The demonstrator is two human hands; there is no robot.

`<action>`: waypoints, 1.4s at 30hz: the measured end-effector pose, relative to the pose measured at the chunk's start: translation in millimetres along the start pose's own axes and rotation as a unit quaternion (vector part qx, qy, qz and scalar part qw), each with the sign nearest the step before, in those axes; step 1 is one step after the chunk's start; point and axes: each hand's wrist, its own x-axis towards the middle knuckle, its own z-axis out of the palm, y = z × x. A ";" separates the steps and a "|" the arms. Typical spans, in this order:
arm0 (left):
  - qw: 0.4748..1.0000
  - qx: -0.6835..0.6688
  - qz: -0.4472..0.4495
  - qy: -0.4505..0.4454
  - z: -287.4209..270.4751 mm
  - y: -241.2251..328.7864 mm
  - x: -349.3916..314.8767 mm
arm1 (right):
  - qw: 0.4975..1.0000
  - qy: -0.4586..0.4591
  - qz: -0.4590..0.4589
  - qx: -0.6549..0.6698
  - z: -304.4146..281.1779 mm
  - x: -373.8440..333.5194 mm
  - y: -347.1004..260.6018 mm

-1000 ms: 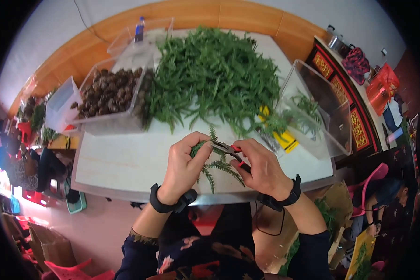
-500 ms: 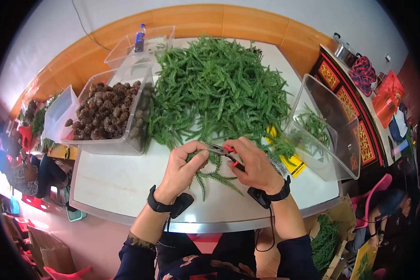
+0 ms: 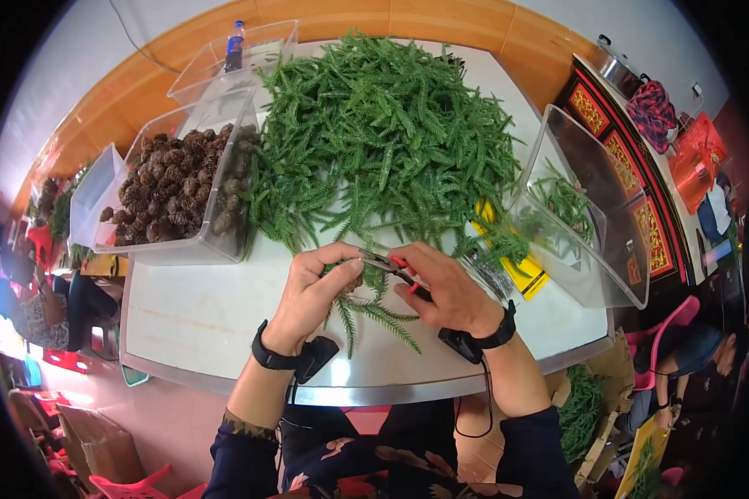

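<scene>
Near the front of the white table, my left hand [image 3: 320, 291] pinches a green artificial pine sprig [image 3: 376, 314], whose needled tips hang below the fingers. My right hand [image 3: 451, 291] is closed around pliers [image 3: 401, 270] with red and black handles. The jaws of the pliers reach across to my left thumb and fingertip, at the top of the sprig. Something brownish shows under my left fingers, too covered to make out. Just beyond my hands lies a large heap of green pine sprigs [image 3: 391, 133].
At left stands a clear bin of brown pine cones [image 3: 171, 187]; behind it, another clear bin [image 3: 200, 71] and a blue bottle [image 3: 235, 46]. A tilted clear bin [image 3: 612, 224] with sprigs stands right, beside a yellow packet [image 3: 528, 279]. Other people sit at both sides.
The view has shifted slightly, so the heap and bins sit higher in it. My hands keep the same hold, and the sprig hangs a little further left.
</scene>
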 end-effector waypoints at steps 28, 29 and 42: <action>0.996 -0.039 -0.039 -0.071 -4.9 -0.6 2.8 | 0.996 -0.001 0.031 -0.081 -1.9 -3.9 -4.3; 0.998 -0.031 -0.029 -0.051 0.0 0.4 1.9 | 0.996 0.008 0.042 -0.082 -1.5 -3.4 -4.5; 0.992 -0.059 -0.078 -0.081 -16.0 -7.2 5.5 | 0.986 0.046 -0.082 -0.136 -5.7 3.9 0.6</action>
